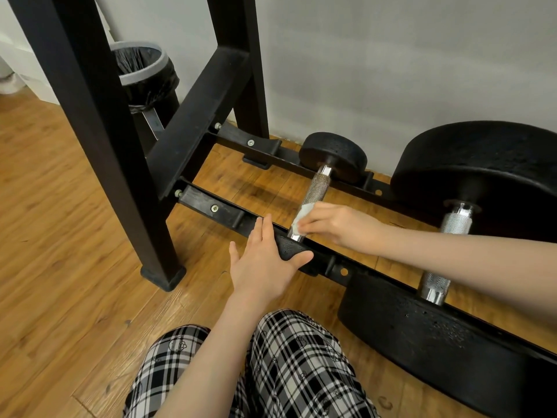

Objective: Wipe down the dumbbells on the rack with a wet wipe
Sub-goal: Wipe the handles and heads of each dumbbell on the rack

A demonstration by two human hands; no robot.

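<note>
Head view shows the bottom tier of a black dumbbell rack [324, 260] standing on a wooden floor [60, 236] next to a light grey wall [391, 55]. A small dumbbell [319, 184] lies across the two rails of the rack, with its far black head near the wall and its near head at the front rail. The right hand [340, 226] pinches a white wet wipe [301, 217] with curled fingers and presses it on the lower part of the knurled metal handle, just above the near head. The left hand [265, 260] lies flat on this near head; its fingers are straight and spread, the thumb goes around the right side of the head, and it holds nothing else. To the right, a much larger dumbbell [446, 251] rests on the same rails, well apart from the hands, with a shiny handle between two big black heads. Behind the rack's legs stands a bin [147, 73] with a grey rim and a black bag inside. At the bottom edge, the person's knees are in black and white checked trousers [286, 366] with small printed cat-like faces. No readable writing or brand is visible on any of the things.
</note>
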